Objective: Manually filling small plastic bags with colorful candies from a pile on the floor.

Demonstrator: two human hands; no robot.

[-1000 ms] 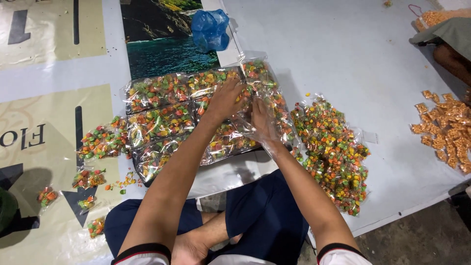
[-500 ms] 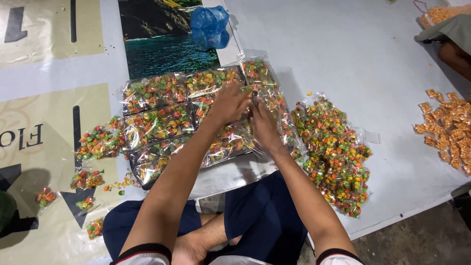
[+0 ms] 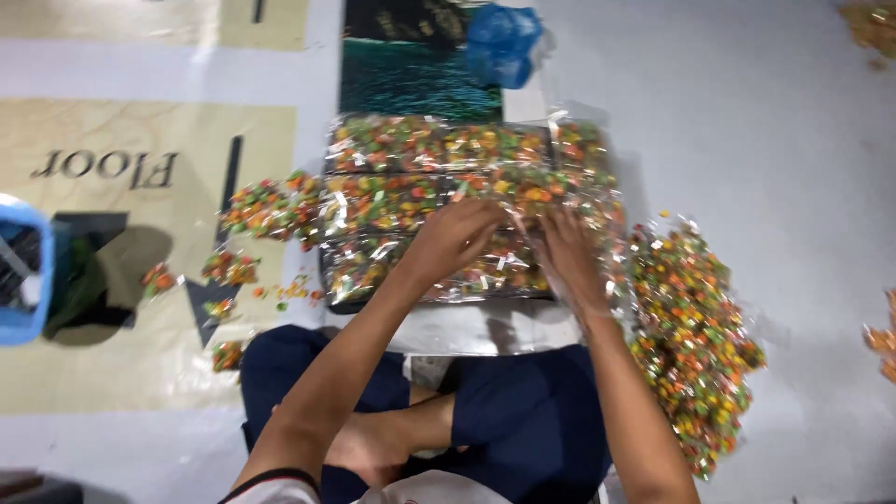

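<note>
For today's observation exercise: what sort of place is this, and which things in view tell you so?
Probably an informal floor-level packing spot: rows of clear sweet packets, a loose pile of wrapped sweets, and a printed floor sheet.

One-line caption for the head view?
Both hands, left hand and right hand, press on rows of clear candy packets beside a loose pile.
</note>
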